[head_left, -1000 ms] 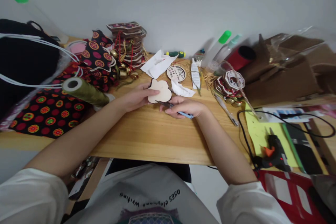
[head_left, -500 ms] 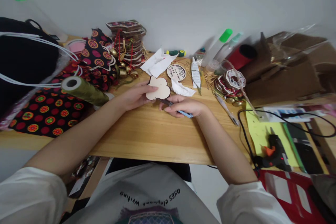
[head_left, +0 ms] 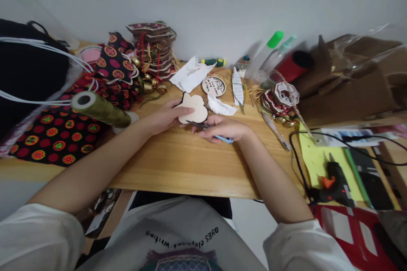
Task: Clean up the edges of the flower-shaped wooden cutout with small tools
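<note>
Over the middle of the wooden table, my left hand [head_left: 162,117] grips a pale, flower-shaped flat piece [head_left: 196,111] with a dark edge, thumb on top and fingers underneath. My right hand [head_left: 222,129] is closed around a pair of scissors [head_left: 226,139] with blue handles. The dark blades lie along the near edge of the flower-shaped piece; whether they are cutting cannot be made out. Behind the piece are crumpled white paper [head_left: 190,75], a round disc [head_left: 214,87] with black writing, and a second white scrap [head_left: 221,106].
A green ribbon roll [head_left: 100,108] and patterned dark fabric [head_left: 47,139] lie left. Stacked ornaments [head_left: 155,48] with bells stand behind. On the right are a white tube [head_left: 237,87], a craft knife [head_left: 276,131], a glue gun [head_left: 335,184] with its cable, and a cardboard box [head_left: 356,82].
The flower-shaped piece has turned slightly in my left hand. The scissor blades have shifted a little left along its near edge. Both hands keep their hold.
</note>
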Tool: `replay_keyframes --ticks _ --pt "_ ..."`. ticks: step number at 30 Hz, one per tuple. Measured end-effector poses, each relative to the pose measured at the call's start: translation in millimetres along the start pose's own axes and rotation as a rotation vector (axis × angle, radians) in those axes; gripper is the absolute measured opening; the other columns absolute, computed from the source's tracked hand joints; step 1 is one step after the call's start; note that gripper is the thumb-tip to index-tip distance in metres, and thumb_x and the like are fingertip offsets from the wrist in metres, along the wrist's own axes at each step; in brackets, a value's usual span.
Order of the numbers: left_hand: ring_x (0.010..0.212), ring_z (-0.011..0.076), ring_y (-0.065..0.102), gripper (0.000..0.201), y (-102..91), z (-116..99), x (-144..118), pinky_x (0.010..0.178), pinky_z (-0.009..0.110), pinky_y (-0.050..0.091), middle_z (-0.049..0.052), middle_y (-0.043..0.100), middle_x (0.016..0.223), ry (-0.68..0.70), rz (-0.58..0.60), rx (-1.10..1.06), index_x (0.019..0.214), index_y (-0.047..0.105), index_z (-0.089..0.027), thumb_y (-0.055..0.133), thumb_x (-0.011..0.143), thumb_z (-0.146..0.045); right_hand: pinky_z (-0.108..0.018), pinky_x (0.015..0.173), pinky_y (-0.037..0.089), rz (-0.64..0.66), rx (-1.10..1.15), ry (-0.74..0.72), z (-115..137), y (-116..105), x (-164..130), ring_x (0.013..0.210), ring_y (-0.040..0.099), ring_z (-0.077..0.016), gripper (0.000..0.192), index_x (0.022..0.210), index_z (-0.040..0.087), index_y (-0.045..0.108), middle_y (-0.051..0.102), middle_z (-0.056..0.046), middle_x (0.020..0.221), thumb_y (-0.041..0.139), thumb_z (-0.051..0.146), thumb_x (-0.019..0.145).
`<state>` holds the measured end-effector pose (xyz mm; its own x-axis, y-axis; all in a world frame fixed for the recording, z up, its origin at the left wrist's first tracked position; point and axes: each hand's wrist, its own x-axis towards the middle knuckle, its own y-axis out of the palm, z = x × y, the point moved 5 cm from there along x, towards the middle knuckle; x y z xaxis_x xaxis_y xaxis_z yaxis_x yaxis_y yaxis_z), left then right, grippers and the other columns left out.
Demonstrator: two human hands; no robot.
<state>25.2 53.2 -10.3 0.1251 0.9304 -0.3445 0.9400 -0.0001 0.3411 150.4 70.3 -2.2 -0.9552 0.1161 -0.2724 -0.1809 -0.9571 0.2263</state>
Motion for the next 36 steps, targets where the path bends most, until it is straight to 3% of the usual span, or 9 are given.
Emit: replay_keyframes --ticks 8,18,36 --pt "0.056 0.0091 0.05 0.045 -1.1 -0.7 -0.7 0.046 0.021 0.034 0.005 0.063 0.079 0.009 -0.015 0.057 0.105 0.061 -0.011 0.069 0.062 -0.023 -0.017 0.039 0.023 -0.004 -0.01 -0.004 -0.9 -0.7 0.1 0.034 0.034 -0.0026 0.018 0.091 0.009 0.053 0.043 0.011 0.039 0.056 0.02 0.077" --pt "0.054 0.0085 0.049 0.035 0.0 -0.8 -0.9 0.044 0.02 0.033 0.003 0.062 0.073 -0.007 -0.052 0.008 0.092 0.063 -0.011 0.07 0.058 -0.019 -0.018 0.039 0.025 -0.019 -0.007 -0.009 1.6 0.1 -0.3 0.035 0.035 -0.0021 0.015 0.087 0.009 0.053 0.044 0.011 0.042 0.056 0.017 0.075" --pt "0.053 0.0079 0.049 0.038 -1.6 -1.0 -1.0 0.042 0.018 0.035 0.003 0.062 0.071 0.003 -0.045 0.032 0.096 0.064 -0.01 0.071 0.06 -0.021 -0.017 0.039 0.026 -0.014 -0.007 -0.014 -1.1 -1.4 0.2 0.036 0.037 -0.0023 0.013 0.086 0.01 0.054 0.045 0.01 0.043 0.056 0.017 0.076"
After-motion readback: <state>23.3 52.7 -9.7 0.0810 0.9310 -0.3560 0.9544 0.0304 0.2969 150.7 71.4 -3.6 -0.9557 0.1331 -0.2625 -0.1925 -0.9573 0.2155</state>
